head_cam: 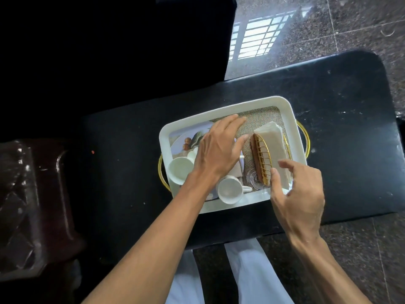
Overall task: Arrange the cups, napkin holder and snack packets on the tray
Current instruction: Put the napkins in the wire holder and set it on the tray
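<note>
A white tray (230,107) with gold handles lies on a black bench. Inside at its right end stands a gold wire napkin holder (263,160) filled with white napkins (275,141). Two white cups sit at the tray's near left: one (180,170) by the left rim, another (230,190) with a handle at the front rim. My left hand (219,148) hovers flat over the tray's middle, fingers spread, hiding part of a printed snack packet (188,140). My right hand (298,191) touches the near end of the napkin holder with thumb and fingertips.
The black bench (341,119) extends to the right and left of the tray. A dark wooden stand wrapped in clear plastic (28,207) is at the left. A black chair or cushion (131,40) lies beyond. Speckled stone floor surrounds; my white trousers (252,277) show below.
</note>
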